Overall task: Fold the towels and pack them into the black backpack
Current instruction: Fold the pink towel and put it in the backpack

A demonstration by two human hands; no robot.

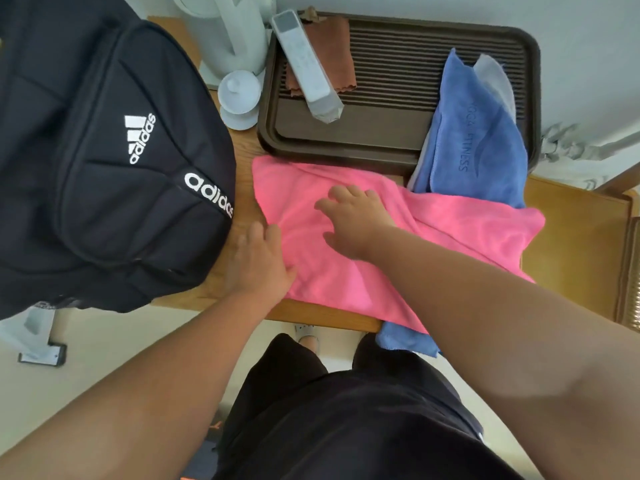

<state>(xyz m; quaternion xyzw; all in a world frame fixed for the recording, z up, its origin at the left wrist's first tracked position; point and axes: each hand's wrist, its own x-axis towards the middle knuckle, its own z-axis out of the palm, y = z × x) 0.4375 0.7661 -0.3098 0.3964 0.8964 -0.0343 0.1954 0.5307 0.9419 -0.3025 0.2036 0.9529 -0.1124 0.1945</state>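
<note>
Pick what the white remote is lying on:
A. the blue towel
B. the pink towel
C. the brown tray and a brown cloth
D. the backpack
C: the remote lies slanted across the brown cloth inside the tray, away from the pink towel, which both hands are pressing flat on the table.

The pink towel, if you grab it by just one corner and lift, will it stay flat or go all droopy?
Probably droopy: the pink towel already shows soft wrinkles and sags over the table edge. It looks thin and light, so lifting should be easy. It may also tug the blue towel lying partly across it. Both the left hand and right hand are pressing it flat.
</note>
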